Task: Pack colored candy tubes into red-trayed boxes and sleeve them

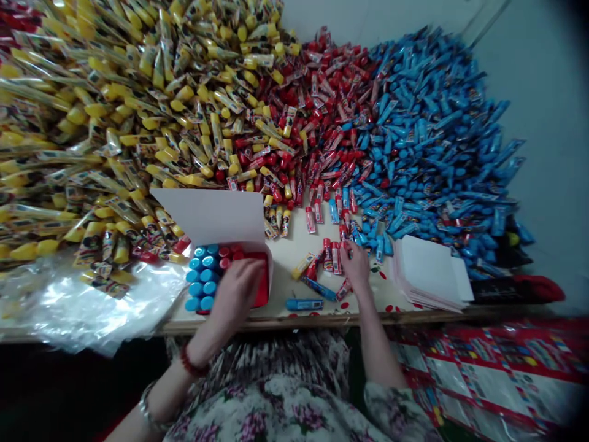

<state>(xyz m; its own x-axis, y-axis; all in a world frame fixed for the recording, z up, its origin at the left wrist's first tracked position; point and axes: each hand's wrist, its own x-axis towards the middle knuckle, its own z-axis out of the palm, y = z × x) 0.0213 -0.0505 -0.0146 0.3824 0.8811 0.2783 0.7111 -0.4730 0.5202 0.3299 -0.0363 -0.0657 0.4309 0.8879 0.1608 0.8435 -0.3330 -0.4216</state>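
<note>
An open box (pixel 270 264) with its white lid flap (pixel 216 215) raised stands before me. Inside it, blue-capped tubes (pixel 209 275) stand upright in rows on the left, with red-capped tubes (pixel 224 253) beside them and a bare red area at the right. My left hand (pixel 239 282) is over the box, fingers bent down and closed; what they hold is hidden. My right hand (pixel 356 264) is closed at the fingertips around a red tube (pixel 343 247) on the table. Next to it stand two red tubes (pixel 332 258) in printed wrappers. A blue tube (pixel 304 304) lies near the table edge.
Large heaps of yellow tubes (pixel 138 110), red tubes (pixel 322 92) and blue tubes (pixel 427 123) rise behind the table (pixel 283 285). A stack of white card (pixel 430 270) lies at right. Clear plastic bags (pixel 110 307) lie at left. Printed red packaging (pixel 497 368) is at lower right.
</note>
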